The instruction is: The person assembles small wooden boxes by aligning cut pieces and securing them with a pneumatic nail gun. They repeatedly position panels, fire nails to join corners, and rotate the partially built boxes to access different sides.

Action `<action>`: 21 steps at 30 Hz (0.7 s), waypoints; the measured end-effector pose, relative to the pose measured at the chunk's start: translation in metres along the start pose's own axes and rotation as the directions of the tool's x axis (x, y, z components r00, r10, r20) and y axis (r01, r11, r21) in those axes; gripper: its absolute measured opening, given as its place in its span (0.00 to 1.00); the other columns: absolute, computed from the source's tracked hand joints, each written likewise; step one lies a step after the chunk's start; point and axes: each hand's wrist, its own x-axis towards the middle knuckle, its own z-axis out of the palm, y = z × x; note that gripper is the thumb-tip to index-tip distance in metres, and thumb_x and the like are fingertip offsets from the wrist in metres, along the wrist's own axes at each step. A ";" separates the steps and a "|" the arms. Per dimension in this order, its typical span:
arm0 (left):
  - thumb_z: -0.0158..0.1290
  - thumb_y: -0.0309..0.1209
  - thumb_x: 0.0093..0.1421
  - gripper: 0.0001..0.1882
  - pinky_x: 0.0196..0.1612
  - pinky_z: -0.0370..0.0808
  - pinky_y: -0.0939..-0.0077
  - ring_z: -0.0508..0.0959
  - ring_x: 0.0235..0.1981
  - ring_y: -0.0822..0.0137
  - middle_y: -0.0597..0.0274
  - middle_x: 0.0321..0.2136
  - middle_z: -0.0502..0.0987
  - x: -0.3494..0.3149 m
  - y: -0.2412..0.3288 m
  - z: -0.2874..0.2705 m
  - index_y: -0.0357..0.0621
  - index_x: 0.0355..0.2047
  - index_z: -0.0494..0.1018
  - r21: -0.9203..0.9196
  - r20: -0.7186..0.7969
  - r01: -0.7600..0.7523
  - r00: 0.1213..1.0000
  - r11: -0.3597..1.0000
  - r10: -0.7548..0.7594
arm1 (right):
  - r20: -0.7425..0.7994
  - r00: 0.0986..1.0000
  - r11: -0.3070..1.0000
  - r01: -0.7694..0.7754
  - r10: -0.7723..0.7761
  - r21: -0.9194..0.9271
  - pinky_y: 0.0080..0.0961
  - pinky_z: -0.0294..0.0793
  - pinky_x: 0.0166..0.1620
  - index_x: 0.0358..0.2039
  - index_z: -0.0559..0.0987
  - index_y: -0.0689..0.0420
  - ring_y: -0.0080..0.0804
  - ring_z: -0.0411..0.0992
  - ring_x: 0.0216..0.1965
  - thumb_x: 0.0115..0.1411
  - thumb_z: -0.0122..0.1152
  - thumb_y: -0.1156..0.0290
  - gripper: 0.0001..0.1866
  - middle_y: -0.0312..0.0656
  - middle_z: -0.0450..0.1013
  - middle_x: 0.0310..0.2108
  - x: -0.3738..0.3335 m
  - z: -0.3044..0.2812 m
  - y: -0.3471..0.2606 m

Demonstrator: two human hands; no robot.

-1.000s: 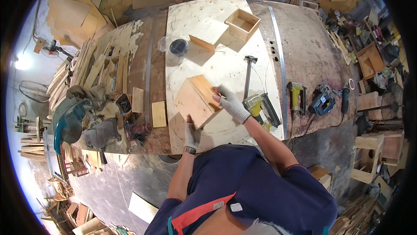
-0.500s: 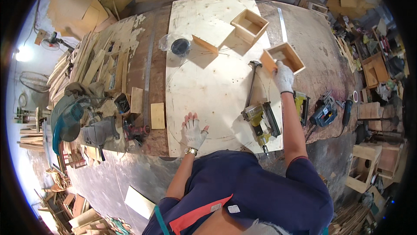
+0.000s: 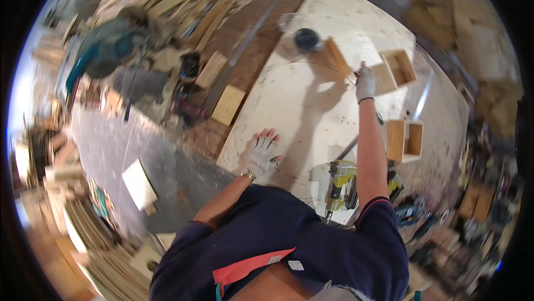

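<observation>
My left hand (image 3: 261,155), in a fingertip-less white work glove, rests with fingers spread on the pale plywood sheet (image 3: 295,112). My right hand (image 3: 365,82), gloved too, reaches far across the sheet, between a thin upright wooden board (image 3: 336,59) and an open wooden box (image 3: 401,68). Its fingers are blurred, so I cannot make out whether they touch the board. A second small wooden box (image 3: 404,141) stands to the right of my forearm. Near my body lies a yellow-green nail gun (image 3: 340,187), beside a hammer (image 3: 349,148) partly hidden by my arm.
A dark round container (image 3: 306,40) sits at the sheet's far left. Left of the sheet are a small flat wood block (image 3: 228,104), a drill (image 3: 186,103) and a teal miter saw (image 3: 105,53). A jigsaw (image 3: 411,212) lies at the right.
The view has turned, so the bench appears rotated clockwise. My right hand has let go of the nearer box and moved forward and left toward the upright board. My left hand stays on the sheet.
</observation>
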 end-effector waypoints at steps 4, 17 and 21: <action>0.63 0.50 0.59 0.43 0.77 0.51 0.45 0.58 0.76 0.49 0.51 0.74 0.61 0.007 0.004 -0.002 0.47 0.71 0.65 -0.057 0.023 0.006 1.000 0.998 -0.004 | 0.028 0.990 0.880 -0.133 0.135 0.455 0.32 0.73 0.32 0.38 0.82 0.58 0.28 0.71 0.29 0.71 0.61 0.58 0.15 0.36 0.75 0.30 0.026 0.011 0.005; 0.57 0.42 0.64 0.37 0.74 0.59 0.46 0.63 0.71 0.41 0.44 0.69 0.65 -0.006 -0.015 0.013 0.45 0.71 0.63 -0.483 -0.348 0.109 0.887 0.869 -0.304 | 0.537 0.727 0.002 0.595 -0.428 -0.804 0.51 0.52 0.77 0.55 0.81 0.53 0.45 0.75 0.61 0.57 0.64 0.73 0.23 0.45 0.82 0.52 -0.308 0.049 0.043; 0.56 0.37 0.64 0.33 0.67 0.64 0.44 0.68 0.65 0.40 0.43 0.64 0.69 -0.002 -0.023 0.014 0.45 0.69 0.65 -0.525 -0.417 0.352 0.687 0.775 -0.595 | 0.579 0.716 0.022 0.636 -0.389 -0.771 0.51 0.52 0.77 0.57 0.79 0.55 0.47 0.71 0.65 0.56 0.66 0.68 0.26 0.49 0.79 0.57 -0.355 0.049 0.075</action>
